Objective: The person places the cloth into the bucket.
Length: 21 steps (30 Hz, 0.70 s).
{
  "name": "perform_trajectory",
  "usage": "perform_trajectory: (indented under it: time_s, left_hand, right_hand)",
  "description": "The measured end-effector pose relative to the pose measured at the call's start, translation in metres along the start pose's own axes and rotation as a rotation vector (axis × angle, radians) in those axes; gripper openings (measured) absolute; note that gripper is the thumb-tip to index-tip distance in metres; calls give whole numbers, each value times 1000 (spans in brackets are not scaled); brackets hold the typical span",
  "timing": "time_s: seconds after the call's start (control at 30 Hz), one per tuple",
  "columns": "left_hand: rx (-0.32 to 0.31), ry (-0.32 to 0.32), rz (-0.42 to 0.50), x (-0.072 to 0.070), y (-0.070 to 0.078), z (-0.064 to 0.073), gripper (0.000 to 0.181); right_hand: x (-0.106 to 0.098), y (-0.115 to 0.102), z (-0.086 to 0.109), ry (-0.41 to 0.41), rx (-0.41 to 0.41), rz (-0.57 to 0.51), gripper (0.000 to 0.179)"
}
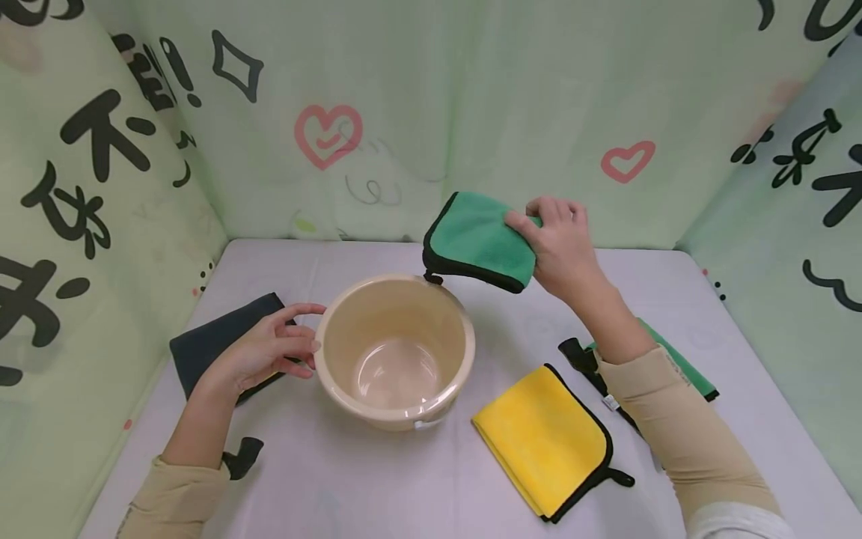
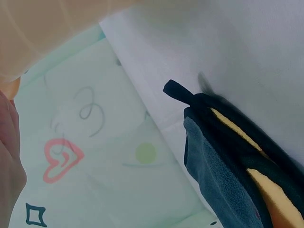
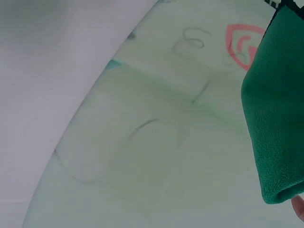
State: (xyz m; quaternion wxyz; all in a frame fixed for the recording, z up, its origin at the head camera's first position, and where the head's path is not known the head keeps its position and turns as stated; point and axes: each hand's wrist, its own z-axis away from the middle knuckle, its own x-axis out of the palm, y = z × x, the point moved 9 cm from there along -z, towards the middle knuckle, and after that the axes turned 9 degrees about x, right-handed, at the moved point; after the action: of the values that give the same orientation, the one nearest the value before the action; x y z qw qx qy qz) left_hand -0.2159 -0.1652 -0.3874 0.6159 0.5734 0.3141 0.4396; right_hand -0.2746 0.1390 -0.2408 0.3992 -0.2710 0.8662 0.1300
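Observation:
A cream plastic bucket (image 1: 397,408) stands upright on the table, its inside showing nothing but the bare bottom. My left hand (image 1: 272,348) touches the left side of its rim and wall with extended fingers. Above and behind the bucket's right rim, my right hand (image 1: 559,243) pinches a folded green towel (image 1: 481,236) with black edging by its right end. The towel's black loop hangs close to the rim; whether they touch I cannot tell. In the right wrist view, the green towel (image 3: 278,104) fills the right side, with a fingertip below it.
A folded yellow towel (image 1: 545,442) with a black loop lies right of the bucket. Another green towel (image 1: 680,359) is partly hidden under my right forearm. Behind my left hand lies a folded dark towel (image 1: 222,340), showing yellow inside in the left wrist view. Printed curtains enclose the table.

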Motion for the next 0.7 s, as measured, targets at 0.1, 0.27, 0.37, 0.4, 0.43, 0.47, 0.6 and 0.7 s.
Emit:
perform_trajectory:
  time_s: [0.1, 0.27, 0.37, 0.4, 0.43, 0.47, 0.6, 0.7]
  left_hand:
    - [3, -1, 0, 0, 0, 0, 60]
    - [2, 0, 1, 0, 0, 0, 59]
    - [2, -2, -2, 0, -1, 0, 59]
    - [2, -3, -5, 0, -1, 0, 59]
    - [3, -3, -9, 0, -1, 0, 60]
    - [3, -3, -13, 0, -1, 0, 60]
    - [-2, 1, -19, 0, -2, 0, 59]
    - [-5, 4, -18, -1, -2, 0, 59]
  right_hand:
    - [-4, -18, -2, 40, -65, -9, 29]
    - [-3, -49, 0, 79, -182, -12, 26]
    - [2, -65, 3, 76, -235, -27, 26]
    - [4, -70, 4, 67, -248, -32, 27]
    - [7, -75, 6, 55, -259, -34, 26]
    - [9, -79, 7, 43, -270, -35, 26]
    - [20, -96, 12, -21, -317, -38, 25]
    - [27, -106, 16, -58, -351, -40, 29]
